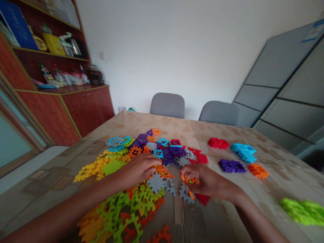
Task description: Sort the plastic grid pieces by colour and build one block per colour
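Note:
A large pile of flat plastic interlocking tiles with notched edges covers the middle of the table. My left hand [143, 166] is low over the pile, its thumb and fingers closed at an orange tile. Under and around it are orange tiles [165, 171], a grey tile [155, 183] and a lime-green tile [112, 166]. My right hand [199, 175] is at the pile's right side, fingers wrapped round several orange tiles [189, 179]. Just below that hand lie a grey triangular tile [186, 194] and a red tile [203, 199]. Purple tiles [173, 154] spread beyond both hands.
Sorted stacks stand on the table [253, 202] at right: red [218, 143], light blue [243, 152], purple [232, 166], orange [258, 170] and lime green [303, 210]. Two grey chairs [167, 104] are at the far edge. A wooden cabinet [88, 108] stands left.

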Demonstrator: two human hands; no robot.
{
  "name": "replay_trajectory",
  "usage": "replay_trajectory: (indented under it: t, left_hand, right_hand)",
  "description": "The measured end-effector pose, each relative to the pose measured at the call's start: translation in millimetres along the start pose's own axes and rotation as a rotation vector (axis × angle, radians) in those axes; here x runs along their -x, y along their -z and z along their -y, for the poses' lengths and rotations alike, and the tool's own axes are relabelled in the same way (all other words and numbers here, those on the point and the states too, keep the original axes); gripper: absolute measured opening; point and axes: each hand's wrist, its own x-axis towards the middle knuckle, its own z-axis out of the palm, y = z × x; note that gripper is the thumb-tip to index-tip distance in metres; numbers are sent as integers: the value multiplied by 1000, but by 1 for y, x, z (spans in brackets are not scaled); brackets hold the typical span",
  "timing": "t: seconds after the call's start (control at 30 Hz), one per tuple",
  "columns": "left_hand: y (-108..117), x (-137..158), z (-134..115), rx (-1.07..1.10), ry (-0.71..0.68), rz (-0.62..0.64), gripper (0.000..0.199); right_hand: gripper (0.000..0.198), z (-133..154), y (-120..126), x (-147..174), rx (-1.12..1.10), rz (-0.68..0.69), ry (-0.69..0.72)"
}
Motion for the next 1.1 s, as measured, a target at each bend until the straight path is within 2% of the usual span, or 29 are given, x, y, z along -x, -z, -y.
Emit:
replay_trajectory:
  t: [0.13, 0.23, 0.37, 0.47, 0.6, 0.7, 0.8, 0.97, 1.1]
  left_hand:
    - [-8, -31, -1, -19, -93, 85, 18]
    - [-16, -43, -1, -24, -128, 107, 15]
    - [-19, -43, -2, -10, -142, 71, 17]
    - [-14, -34, -8, 10, -137, 11, 17]
    - [-7, -15, -27, 42, -139, -68, 28]
    - [-7, 1, -49, 89, -184, -145, 35]
    - [-13, 11, -74, 109, -262, -191, 37]
    - [-39, 6, -104, -29, -421, -148, 43]
    - [-57, -2, -109, -129, -441, -33, 23]
  right_hand:
    - [19, -7, 2, 0, -199, 67, 32]
    - [17, -6, 2, 3, -262, 152, 39]
    - [18, 4, -4, 18, -120, 156, -49]
    - [19, 10, -12, 31, -47, 148, -40]
    - [24, 8, -17, 48, 12, 176, -13]
    - [22, 3, -15, 57, 41, 81, -70]
    - [15, -1, -12, 59, -23, -35, -110]
    - [13, -7, -12, 56, -66, -40, -103]
    - [15, -11, -12, 59, -16, -11, -99]
